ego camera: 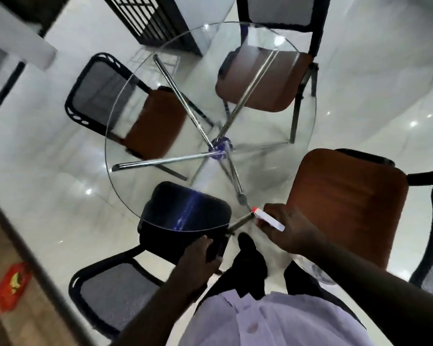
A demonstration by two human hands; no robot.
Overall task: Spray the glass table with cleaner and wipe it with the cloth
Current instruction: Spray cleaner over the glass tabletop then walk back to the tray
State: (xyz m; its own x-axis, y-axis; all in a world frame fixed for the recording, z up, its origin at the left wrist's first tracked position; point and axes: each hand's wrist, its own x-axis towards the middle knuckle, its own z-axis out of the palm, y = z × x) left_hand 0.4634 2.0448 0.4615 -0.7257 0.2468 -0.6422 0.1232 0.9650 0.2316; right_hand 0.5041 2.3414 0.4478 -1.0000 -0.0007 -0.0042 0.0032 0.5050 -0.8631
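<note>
A round glass table [115, 126] on chrome legs fills the middle of the view. My right hand [289, 229] is at its near right edge, closed around a white spray head with a red nozzle [266, 217] that points toward the glass. The bottle below the head is hidden by the hand. My left hand [200, 255] rests on the near edge of a black chair seat [185, 208] tucked under the table. Something dark lies under its fingers; I cannot tell whether it is the cloth or the seat.
Two brown-seated chairs [158, 121] [268, 81] stand pushed in at the far side, a third [348, 201] close at my right. A black lattice panel [148, 18] stands at the back. A wooden surface with a red packet [11, 285] is at my left.
</note>
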